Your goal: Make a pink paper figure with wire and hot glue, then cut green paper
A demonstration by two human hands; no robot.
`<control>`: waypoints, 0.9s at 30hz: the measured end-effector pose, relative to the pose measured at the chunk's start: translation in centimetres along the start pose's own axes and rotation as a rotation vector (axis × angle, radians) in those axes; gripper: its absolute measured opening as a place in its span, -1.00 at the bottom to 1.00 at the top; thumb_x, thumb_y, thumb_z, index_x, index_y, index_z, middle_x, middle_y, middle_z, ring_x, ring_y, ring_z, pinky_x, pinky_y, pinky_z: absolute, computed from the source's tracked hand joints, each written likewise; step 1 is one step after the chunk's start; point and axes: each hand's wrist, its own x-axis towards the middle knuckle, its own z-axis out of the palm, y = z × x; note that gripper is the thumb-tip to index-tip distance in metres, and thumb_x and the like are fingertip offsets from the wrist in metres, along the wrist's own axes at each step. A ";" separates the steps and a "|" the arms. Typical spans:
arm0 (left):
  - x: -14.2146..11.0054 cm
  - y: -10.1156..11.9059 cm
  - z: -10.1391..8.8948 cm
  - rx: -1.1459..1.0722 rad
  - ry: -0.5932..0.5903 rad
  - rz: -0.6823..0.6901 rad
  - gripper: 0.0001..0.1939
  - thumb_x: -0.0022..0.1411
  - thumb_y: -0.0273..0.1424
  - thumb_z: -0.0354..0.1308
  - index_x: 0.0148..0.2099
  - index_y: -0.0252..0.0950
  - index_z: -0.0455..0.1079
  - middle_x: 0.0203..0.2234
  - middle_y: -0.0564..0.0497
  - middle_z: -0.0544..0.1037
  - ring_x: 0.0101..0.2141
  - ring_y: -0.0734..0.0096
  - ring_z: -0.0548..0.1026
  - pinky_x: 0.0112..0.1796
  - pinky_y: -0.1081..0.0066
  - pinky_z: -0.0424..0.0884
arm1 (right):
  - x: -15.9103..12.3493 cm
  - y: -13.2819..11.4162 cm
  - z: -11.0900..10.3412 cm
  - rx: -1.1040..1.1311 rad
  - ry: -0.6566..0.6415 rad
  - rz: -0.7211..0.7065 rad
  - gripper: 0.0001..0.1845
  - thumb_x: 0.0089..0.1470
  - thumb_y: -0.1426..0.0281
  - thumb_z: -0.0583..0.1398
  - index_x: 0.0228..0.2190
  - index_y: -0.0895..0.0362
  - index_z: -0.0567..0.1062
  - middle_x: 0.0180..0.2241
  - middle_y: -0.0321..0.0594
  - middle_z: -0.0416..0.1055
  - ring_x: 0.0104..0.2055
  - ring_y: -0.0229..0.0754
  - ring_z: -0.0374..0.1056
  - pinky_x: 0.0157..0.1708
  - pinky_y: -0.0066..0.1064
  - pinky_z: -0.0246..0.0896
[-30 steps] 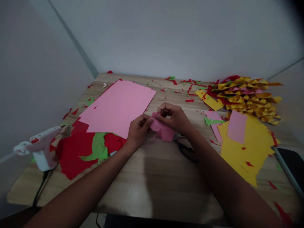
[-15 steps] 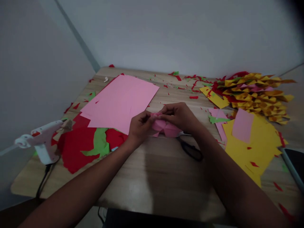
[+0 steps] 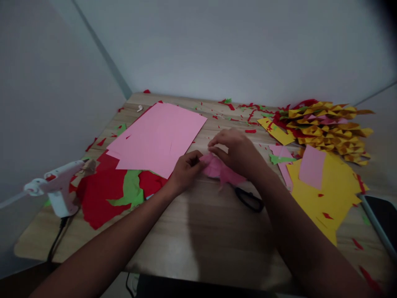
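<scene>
One pale wall [image 3: 232,49], behind everything. One wood-grain table [image 3: 167,236], its far edge meeting the wall. A stack of pink sheets [image 3: 161,132], flat, ahead and to my left, overlapping torn red paper [image 3: 104,194]. A cluster of folded yellow paper [image 3: 331,136] with some pink among its points, at the far right; nearer me, flat yellow paper [image 3: 322,207] with ragged edges, a pink rectangle [image 3: 312,167] lying on it. My left hand [image 3: 186,171], thumb and forefinger pinched on the left end of the folded pink paper. My right hand [image 3: 235,151], thumb and forefinger tips close together at the paper's upper edge; I cannot tell whether they grip it. One white glue gun [image 3: 62,184] with a dark cord, at the left. One phone [image 3: 381,219], dark-screened, at the right edge. The folded pink paper [image 3: 215,167] itself, creased, between and below my hands at the table's middle, partly blurred. One black scissors handle [image 3: 249,200], just beyond the paper's right end, near my right forearm. One green scrap [image 3: 132,188], lying across the red paper. Last, one small white object [image 3: 139,108], near the pink stack's far left side.
</scene>
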 end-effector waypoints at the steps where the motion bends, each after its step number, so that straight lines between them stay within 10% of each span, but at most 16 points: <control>1: 0.0 0.0 0.0 -0.048 0.039 -0.008 -0.66 0.10 -0.18 0.35 -0.47 -0.29 0.33 -0.64 0.17 0.28 -0.57 0.57 0.21 -0.51 0.50 0.09 | -0.4 -0.7 -0.4 -0.060 0.100 -0.041 -0.93 0.13 0.41 0.27 -0.35 0.11 0.58 -0.29 -0.15 0.57 -0.19 -0.07 0.40 -0.10 -0.21 0.21; 5: -0.2 0.0 0.2 -0.217 0.144 -0.074 -0.65 0.14 -0.15 0.32 -0.41 -0.27 0.28 -0.66 0.19 0.33 -0.62 0.59 0.28 -0.53 0.54 0.20 | -3.7 -3.0 -0.2 -0.096 0.431 -0.021 -0.85 0.25 0.38 0.16 -0.35 0.07 0.52 -0.41 -0.21 0.52 -0.35 -0.15 0.39 -0.26 -0.32 0.25; 13: -1.2 0.7 1.6 -0.606 0.085 -0.269 -0.60 0.07 -0.28 0.38 -0.08 -0.28 0.40 -0.41 0.06 0.61 -0.41 0.41 0.61 -0.32 0.42 0.55 | -7.6 -1.4 5.4 -0.059 0.391 -0.042 -0.89 0.21 0.39 0.21 -0.26 0.12 0.56 -0.59 -0.34 0.49 -0.64 -0.33 0.30 -0.55 -0.48 0.14; 27: -2.7 0.7 3.3 -0.624 -0.028 -0.375 -0.57 0.09 -0.37 0.40 0.01 -0.33 0.44 -0.15 -0.16 0.66 -0.09 0.09 0.62 -0.07 0.17 0.54 | -8.0 0.0 4.4 -0.211 0.274 0.168 -0.72 0.25 0.25 0.17 -0.16 0.13 0.60 -0.53 -0.24 0.56 -0.53 -0.25 0.41 -0.48 -0.43 0.16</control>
